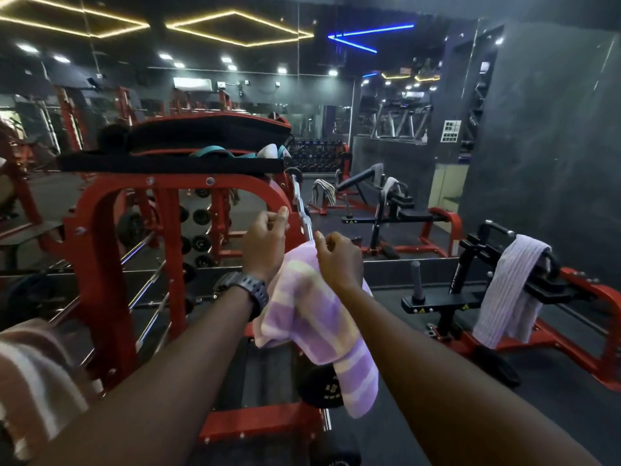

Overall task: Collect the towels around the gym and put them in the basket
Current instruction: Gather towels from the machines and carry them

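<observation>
Towel: purple-and-cream striped towel [316, 317] hung draped over the chrome barbell [302, 213] on the red rack [100, 264].
Right hand: right hand [337, 260] pinched the towel's upper edge.
Left hand: left hand [267, 237], wristwatch [248, 290] on it, was curled beside the bar; I could not tell whether it gripped anything.
Nearby: white striped towel [507, 290] lay over a black machine arm to the right.

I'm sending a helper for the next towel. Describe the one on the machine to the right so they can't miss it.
Look right of the red preacher-curl bench to the low black-and-red plate-loaded machine by the grey wall. Draped over its black arm hangs a white towel with thin grey stripes. Unlike the lilac-and-cream banded towel on the barbell, it is pale and finely striped.
</observation>
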Demonstrator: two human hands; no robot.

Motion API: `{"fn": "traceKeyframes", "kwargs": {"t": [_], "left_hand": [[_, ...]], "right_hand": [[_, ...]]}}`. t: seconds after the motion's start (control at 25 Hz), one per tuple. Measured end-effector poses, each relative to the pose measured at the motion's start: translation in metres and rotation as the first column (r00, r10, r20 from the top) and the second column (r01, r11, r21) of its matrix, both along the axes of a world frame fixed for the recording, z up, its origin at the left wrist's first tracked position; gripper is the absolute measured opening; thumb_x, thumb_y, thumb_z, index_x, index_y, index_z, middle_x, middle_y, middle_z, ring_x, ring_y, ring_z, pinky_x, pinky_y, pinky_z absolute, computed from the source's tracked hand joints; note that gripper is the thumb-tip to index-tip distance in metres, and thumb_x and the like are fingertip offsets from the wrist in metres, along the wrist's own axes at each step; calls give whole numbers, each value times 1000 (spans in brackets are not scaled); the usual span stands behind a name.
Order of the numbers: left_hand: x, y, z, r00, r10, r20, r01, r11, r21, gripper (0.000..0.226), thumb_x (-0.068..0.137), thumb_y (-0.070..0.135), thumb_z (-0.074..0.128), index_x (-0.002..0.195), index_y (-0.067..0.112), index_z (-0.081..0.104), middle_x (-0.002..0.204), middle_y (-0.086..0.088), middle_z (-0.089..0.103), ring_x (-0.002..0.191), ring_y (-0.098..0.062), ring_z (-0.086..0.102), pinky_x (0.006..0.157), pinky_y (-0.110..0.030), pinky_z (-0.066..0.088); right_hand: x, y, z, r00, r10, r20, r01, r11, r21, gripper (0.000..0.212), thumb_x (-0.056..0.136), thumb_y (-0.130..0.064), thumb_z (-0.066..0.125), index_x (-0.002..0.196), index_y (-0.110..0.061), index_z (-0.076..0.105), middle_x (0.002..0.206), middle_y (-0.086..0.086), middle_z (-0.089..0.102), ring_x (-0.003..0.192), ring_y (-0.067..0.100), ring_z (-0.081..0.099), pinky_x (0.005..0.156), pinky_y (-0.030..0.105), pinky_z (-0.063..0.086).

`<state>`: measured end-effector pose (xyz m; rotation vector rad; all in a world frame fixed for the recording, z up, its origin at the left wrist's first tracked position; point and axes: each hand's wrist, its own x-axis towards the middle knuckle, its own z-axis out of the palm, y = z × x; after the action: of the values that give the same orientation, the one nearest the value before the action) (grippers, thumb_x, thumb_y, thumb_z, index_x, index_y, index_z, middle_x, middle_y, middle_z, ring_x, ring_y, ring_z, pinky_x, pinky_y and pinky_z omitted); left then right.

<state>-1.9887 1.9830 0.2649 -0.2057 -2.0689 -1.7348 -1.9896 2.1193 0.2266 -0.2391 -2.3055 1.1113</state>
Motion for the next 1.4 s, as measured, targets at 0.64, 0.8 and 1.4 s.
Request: {"fn": "traceKeyframes", "kwargs": {"t": [0.64,0.8,1.4], "left_hand": [[-56,-24,7,998,51,-26,-52,998,-29,42,90,60,45,81,22,61,85,-4,71,86,-30,69,88,-53,54],[-21,-80,13,959,275,-61,-276,961,-13,43,87,61,46,79,21,63,84,-3,74,84,-28,70,86,-50,54],[167,-327,-41,709,703,44,-698,693,177,37,95,50,52,77,19,62,74,1,67,74,-23,64,80,-44,54]], "right_hand": [[-55,-9,-6,995,15,-101,38,863,503,37,97,-51,54,119,-22,61,113,7,67,102,34,65,81,41,51],[-45,-50,25,951,161,-263,-19,883,469,24,92,-40,57,108,-25,66,112,2,70,98,32,68,73,38,46],[75,-281,-38,758,652,-1,-500,581,642,32,95,-46,47,108,-23,63,107,5,68,98,35,69,78,42,52]]}}
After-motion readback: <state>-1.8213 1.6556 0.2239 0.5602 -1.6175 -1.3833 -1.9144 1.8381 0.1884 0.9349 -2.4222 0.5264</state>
